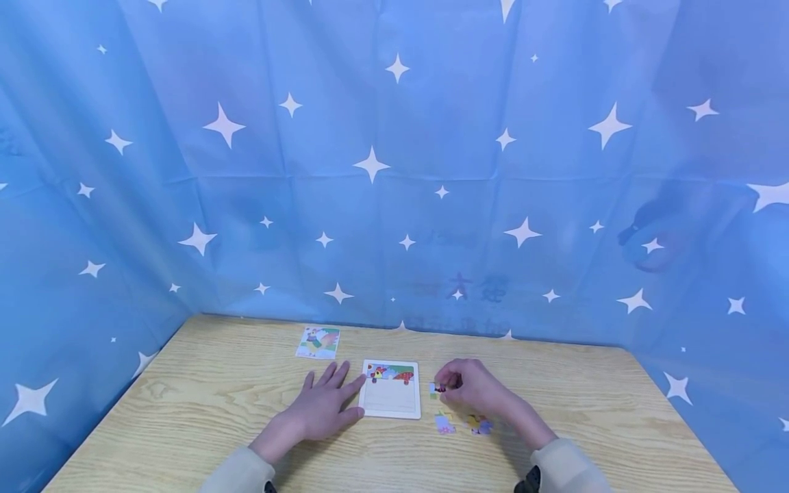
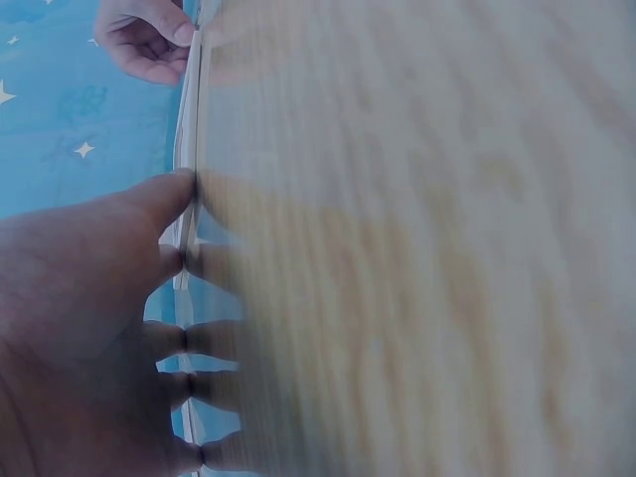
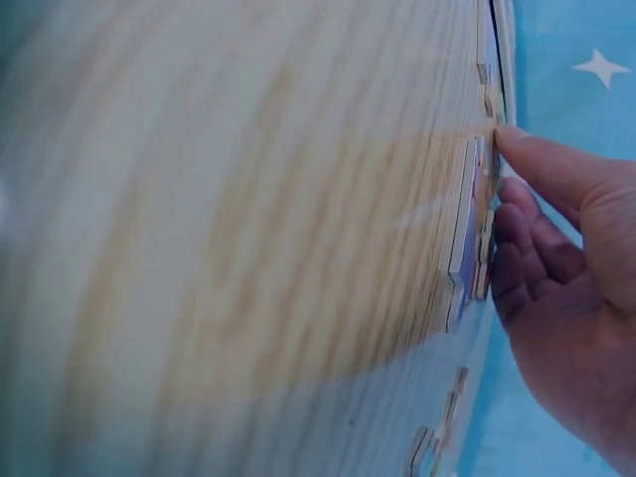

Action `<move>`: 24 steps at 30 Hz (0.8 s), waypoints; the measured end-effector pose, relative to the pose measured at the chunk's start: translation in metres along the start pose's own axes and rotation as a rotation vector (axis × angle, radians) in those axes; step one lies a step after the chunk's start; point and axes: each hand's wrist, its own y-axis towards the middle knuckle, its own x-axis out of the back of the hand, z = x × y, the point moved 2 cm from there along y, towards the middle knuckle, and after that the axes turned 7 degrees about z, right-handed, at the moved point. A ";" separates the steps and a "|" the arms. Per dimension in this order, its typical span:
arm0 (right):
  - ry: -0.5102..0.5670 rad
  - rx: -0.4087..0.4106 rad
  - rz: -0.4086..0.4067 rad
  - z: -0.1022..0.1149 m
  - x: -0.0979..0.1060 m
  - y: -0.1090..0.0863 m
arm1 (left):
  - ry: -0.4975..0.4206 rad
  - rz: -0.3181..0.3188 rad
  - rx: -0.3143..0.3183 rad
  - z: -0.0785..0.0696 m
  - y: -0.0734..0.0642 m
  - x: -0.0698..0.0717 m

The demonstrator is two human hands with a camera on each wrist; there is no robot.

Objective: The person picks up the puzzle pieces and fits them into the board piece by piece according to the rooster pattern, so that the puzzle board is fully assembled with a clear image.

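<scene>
A white-framed jigsaw tray [image 1: 391, 404] lies on the table, with colourful pieces filling its upper part and its lower part bare white. My left hand [image 1: 324, 407] rests palm down to its left, fingers spread, thumb and index fingertip at its left edge. To the tray's right, my right hand [image 1: 473, 387] pinches a small puzzle piece [image 1: 440, 388] between thumb and curled fingers, low over the tabletop. The fingertips partly hide this piece. Two more loose bits lie nearer me: a lilac puzzle piece [image 1: 444, 423] and a yellow and purple puzzle cluster [image 1: 479, 424].
A square picture card [image 1: 318, 342] lies beyond the left hand, towards the back of the wooden table [image 1: 216, 383]. Behind the table hangs a blue curtain [image 1: 345, 219] with white stars, which also runs along both sides.
</scene>
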 end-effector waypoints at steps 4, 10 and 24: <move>-0.011 0.013 -0.005 0.000 0.000 0.001 | 0.000 -0.001 -0.001 0.000 0.000 0.000; -0.021 0.024 -0.004 0.001 0.000 0.000 | -0.007 0.000 -0.004 0.000 -0.001 -0.001; -0.041 0.060 0.010 0.000 0.000 -0.001 | -0.009 0.003 -0.002 -0.001 -0.001 0.000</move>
